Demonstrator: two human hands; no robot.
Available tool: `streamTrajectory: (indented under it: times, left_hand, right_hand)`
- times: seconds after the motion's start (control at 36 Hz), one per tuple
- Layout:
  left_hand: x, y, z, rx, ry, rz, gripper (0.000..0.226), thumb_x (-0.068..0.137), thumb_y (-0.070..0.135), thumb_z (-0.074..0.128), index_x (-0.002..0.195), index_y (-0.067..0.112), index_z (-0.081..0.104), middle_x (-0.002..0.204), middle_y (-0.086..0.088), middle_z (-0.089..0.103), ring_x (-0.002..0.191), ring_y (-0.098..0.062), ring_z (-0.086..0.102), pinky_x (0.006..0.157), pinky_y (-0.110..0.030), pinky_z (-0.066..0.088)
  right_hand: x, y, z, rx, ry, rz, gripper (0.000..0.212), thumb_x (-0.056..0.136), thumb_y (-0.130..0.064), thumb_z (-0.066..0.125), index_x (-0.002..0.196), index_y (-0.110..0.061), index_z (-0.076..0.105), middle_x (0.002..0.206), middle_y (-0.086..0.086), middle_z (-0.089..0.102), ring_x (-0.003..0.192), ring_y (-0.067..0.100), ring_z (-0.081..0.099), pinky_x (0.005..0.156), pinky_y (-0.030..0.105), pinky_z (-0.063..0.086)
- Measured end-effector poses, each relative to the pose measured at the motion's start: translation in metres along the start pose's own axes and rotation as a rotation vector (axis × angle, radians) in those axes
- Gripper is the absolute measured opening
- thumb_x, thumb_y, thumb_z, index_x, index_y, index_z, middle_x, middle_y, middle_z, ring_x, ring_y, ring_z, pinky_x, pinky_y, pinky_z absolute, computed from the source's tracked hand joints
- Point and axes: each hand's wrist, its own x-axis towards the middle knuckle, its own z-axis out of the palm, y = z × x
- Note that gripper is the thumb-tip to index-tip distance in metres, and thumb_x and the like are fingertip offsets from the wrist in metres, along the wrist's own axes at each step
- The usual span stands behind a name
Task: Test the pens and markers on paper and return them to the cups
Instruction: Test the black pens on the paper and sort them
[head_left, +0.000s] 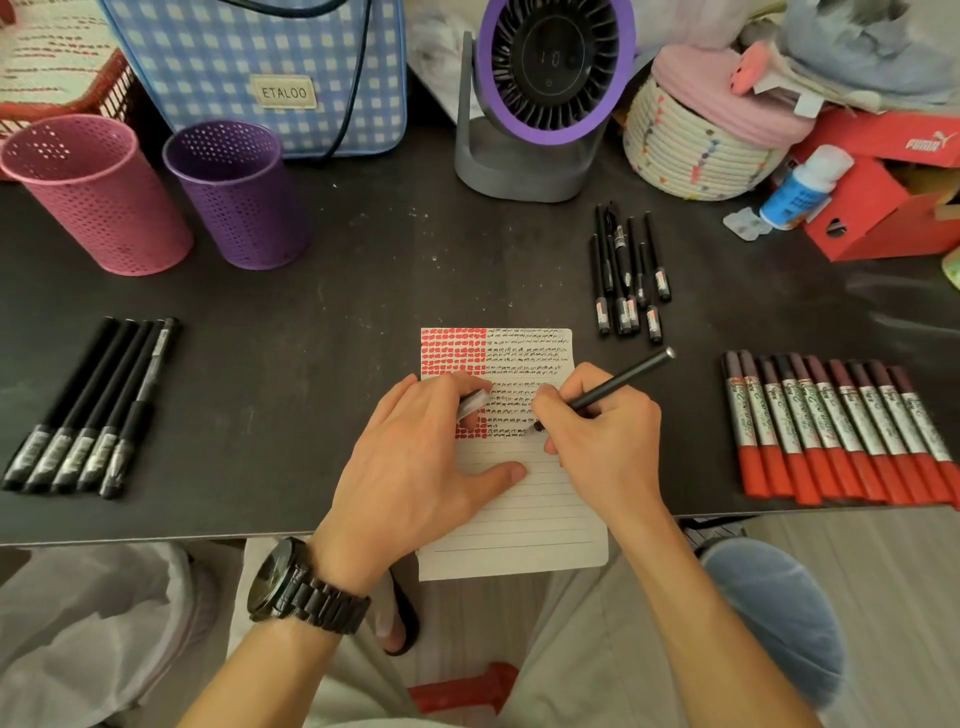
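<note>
1. The pen (608, 392) is in your right hand (597, 436), pinched between the thumb and curled fingers. Its tip is down on the paper (519, 514) and its back end tilts up to the right.
2. Your left hand (410, 457) rests on the paper just beside the right one. The thumb lies stretched across the blank lines, and the fingertips pinch a pale cap (474, 401). A dark watch (291, 587) sits on that wrist.
3. The paper lies at the near edge of the dark table (363, 291), with its bottom end hanging over. Its upper part carries red blocks on the left and rows of small black marks.
4. To your right, the red markers (841, 436) lie side by side in a row, red ends toward you.
5. Beyond the paper on the right lies a loose cluster of black pens (626, 275).
6. To your left, a row of five black pens (88, 410) lies slanted, each touching the next.
7. Farther back on the left, the pink cup (98, 197) and the purple cup (236, 197) stand upright, just beside each other.
8. Along the back stand a checked bag (260, 73), a fan (540, 98), a woven basket (691, 150) and a red box (883, 208).
</note>
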Motion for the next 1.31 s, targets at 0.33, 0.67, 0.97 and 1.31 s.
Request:
streamTrajectory:
  times: [0.33,0.67,0.97,1.31]
  left_hand:
    - [0.000,-0.001,0.002,0.005,0.017,0.004,0.067,0.072,0.072,0.066,0.125,0.035,0.047,0.107,0.029,0.044,0.100,0.008,0.036,0.108,-0.026,0.026]
    - [-0.004,0.002,-0.002,-0.057,-0.037,-0.018,0.066,0.079,0.072,0.060,0.134,0.038,0.045,0.125,0.029,0.045,0.113,0.015,0.032,0.107,-0.021,0.030]
    - [-0.003,0.001,-0.007,-0.280,0.122,-0.020,0.022,0.105,0.050,0.035,0.108,0.043,0.056,0.108,0.029,0.058,0.107,-0.008,0.056,0.084,-0.018,0.042]
    - [-0.003,-0.003,-0.010,-0.363,0.145,-0.060,0.030,0.089,0.054,0.056,0.118,0.056,0.063,0.117,0.035,0.061,0.108,-0.003,0.061,0.088,-0.019,0.050]
  right_hand:
    - [0.000,0.000,-0.001,0.012,-0.003,-0.016,0.027,0.086,-0.014,0.070,0.062,-0.012,0.056,0.050,0.004,0.062,0.040,0.004,0.059,0.045,0.014,0.042]
    - [-0.004,-0.008,-0.015,0.370,0.111,-0.003,0.028,0.090,-0.038,0.075,0.071,-0.022,0.063,0.056,0.001,0.060,0.049,0.010,0.055,0.049,0.018,0.044]
    - [-0.011,-0.002,-0.035,0.700,-0.125,0.100,0.019,0.092,-0.022,0.060,0.097,-0.019,0.078,0.089,0.021,0.075,0.061,0.018,0.063,0.054,0.026,0.052]
    - [-0.013,0.003,-0.032,0.591,-0.141,-0.002,0.021,0.081,-0.036,0.074,0.091,-0.018,0.079,0.076,0.018,0.075,0.058,0.017,0.063,0.053,0.023,0.051]
